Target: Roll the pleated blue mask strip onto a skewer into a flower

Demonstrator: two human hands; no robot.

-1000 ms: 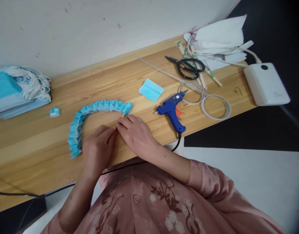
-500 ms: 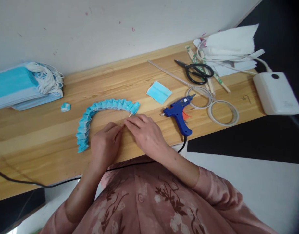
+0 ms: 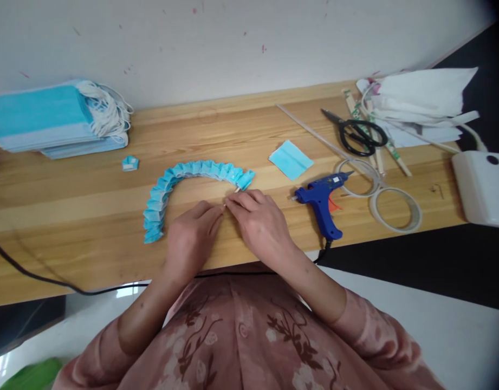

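Observation:
A thin pale stick (image 3: 238,189) runs between my two hands, mostly hidden by the fingers. My left hand (image 3: 194,235) pinches its near part, and my right hand (image 3: 261,222) is closed over it just beyond, the fingertips nearly meeting. The stick's far tip shows past my right fingers, by the end of a curved, pleated light-blue strip (image 3: 198,169) lying on the table. I cannot tell whether they are joined. Right of my hands lie a small blue rectangle of sheet material (image 3: 291,160) and a blue glue gun (image 3: 320,203) with an orange trigger.
On the wooden table (image 3: 90,216), stacked blue face masks (image 3: 41,116) stand at the left near a small folded blue piece (image 3: 130,163). Black scissors (image 3: 357,135), wrapped chopsticks (image 3: 395,157), a tape roll (image 3: 395,210) and a white power bank (image 3: 483,187) lie right. A black cord crosses the front edge.
The view has shifted, so the table things sit farther right in the picture. Both hands keep their grip on the stick, with only slight finger movement.

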